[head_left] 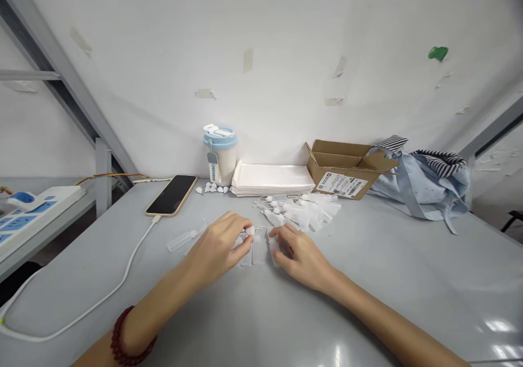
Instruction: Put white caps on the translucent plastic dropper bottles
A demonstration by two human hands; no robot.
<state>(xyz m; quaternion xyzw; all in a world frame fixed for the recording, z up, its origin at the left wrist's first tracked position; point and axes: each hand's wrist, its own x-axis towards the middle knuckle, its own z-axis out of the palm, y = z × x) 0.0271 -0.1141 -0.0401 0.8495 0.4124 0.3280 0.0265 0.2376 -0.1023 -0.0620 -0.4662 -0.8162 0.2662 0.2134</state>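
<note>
In the head view, my left hand (220,243) pinches a small white round piece (250,230) between thumb and forefinger. Just below its fingertips, small translucent plastic tubes (259,251) lie side by side on the grey table (261,312). The thumb and fingers of my right hand (300,254) are closed around the sides of another translucent tube (273,245), partly covered by them. Left of my left hand lies a loose tube (180,240) with a thin string at its end. Beyond my hands is a pile of similar tubes (304,212).
Along the wall stand a cup with a blue lid (220,152), a stack of white envelope-like sheets (273,177), an open cardboard box (341,171) and a blue cloth bag (425,184). Small white pieces (212,187) sit by the cup. A phone (171,195) trails a white cable (131,263).
</note>
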